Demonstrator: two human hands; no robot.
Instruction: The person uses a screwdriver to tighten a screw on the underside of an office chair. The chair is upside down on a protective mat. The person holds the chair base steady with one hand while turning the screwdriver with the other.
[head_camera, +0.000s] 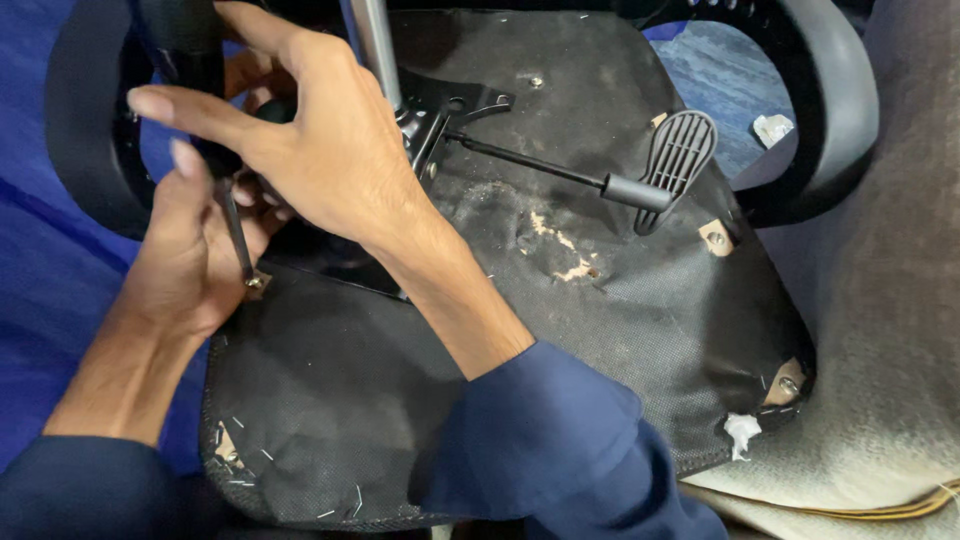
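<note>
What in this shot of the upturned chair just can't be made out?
All in the head view:
- Handle of the thin dark metal tool: hidden by the right hand and left hand, so each grip is unclear.
- Shiny metal column: cut off by the top edge.
- Fastener under the tool tip: too small to identify.
- Near edge of the black fabric seat underside: hidden by the blue sleeve.
</note>
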